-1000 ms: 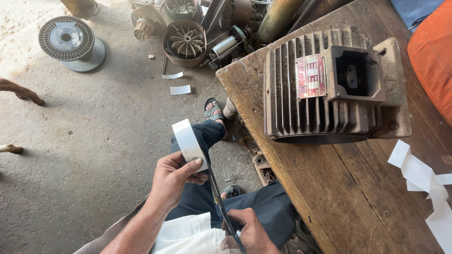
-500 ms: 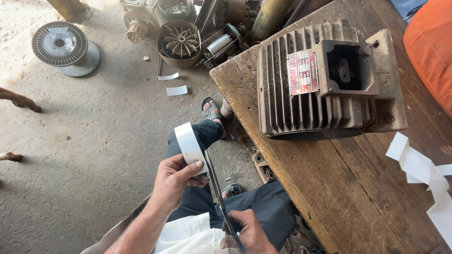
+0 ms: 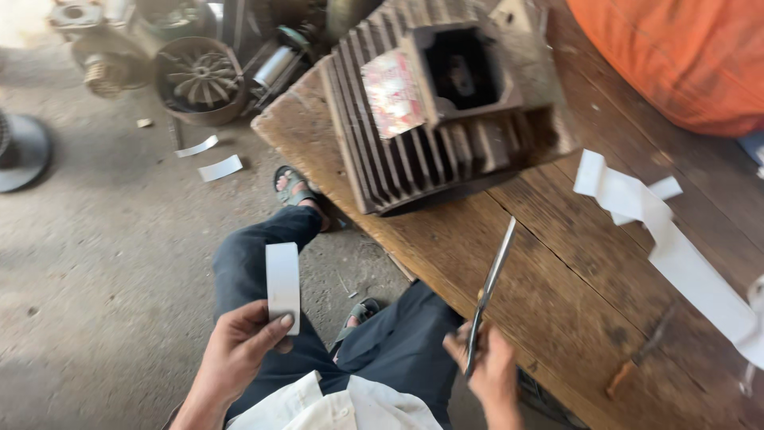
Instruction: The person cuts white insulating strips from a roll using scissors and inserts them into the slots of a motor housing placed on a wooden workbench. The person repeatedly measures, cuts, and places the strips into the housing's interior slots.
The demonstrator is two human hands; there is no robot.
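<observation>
My left hand (image 3: 239, 344) holds a short white paper strip (image 3: 282, 285) upright above my lap, pinched by thumb and fingers. My right hand (image 3: 489, 368) grips a pair of long metal scissors (image 3: 489, 287), blades closed and pointing up over the near edge of the wooden table (image 3: 509, 287). On the table behind the scissors lies a finned grey motor housing (image 3: 434, 103) with an open terminal box and a faded label. A long white paper band (image 3: 668, 247) trails across the table at the right.
An orange sack (image 3: 676, 56) fills the table's far right. On the concrete floor lie a fan cover (image 3: 199, 80), motor parts, two small white paper scraps (image 3: 219, 167) and a round spool base (image 3: 20, 151) at the left edge. My sandalled feet rest beside the table.
The view swung right and closer. My right hand has lifted the scissors away from the strip and over the table edge; the strip in my left hand now stands free, short and flat.
</observation>
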